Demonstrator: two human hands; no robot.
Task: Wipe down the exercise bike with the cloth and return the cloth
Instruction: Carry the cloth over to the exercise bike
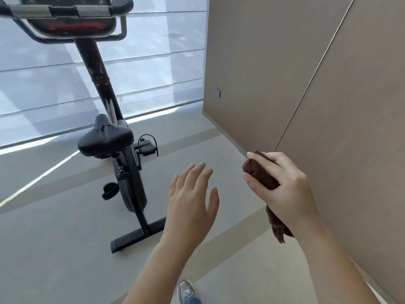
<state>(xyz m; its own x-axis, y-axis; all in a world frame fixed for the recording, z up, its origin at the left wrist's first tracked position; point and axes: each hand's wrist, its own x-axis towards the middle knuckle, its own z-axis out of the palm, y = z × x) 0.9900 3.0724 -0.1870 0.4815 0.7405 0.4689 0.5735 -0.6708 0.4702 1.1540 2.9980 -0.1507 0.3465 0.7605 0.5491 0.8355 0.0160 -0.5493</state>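
Observation:
A black exercise bike (pixel 129 185) stands on the floor to my left, its saddle (pixel 105 137) facing me and its console and handlebars (pixel 70 16) at the top of the view. My right hand (pixel 282 185) grips a folded dark brown cloth (pixel 260 174), whose loose end hangs below my palm. My left hand (pixel 192 198) floats in mid-air with fingers straight, holding nothing, to the right of the bike and apart from it. Both hands are clear of the bike.
A beige panelled wall (pixel 306 73) runs along the right. A large window with a sheer blind (pixel 153 62) lies behind the bike. The bike's rear floor bar (pixel 138 235) and right pedal (pixel 148 147) stick out. My shoe (pixel 186 290) shows at the bottom.

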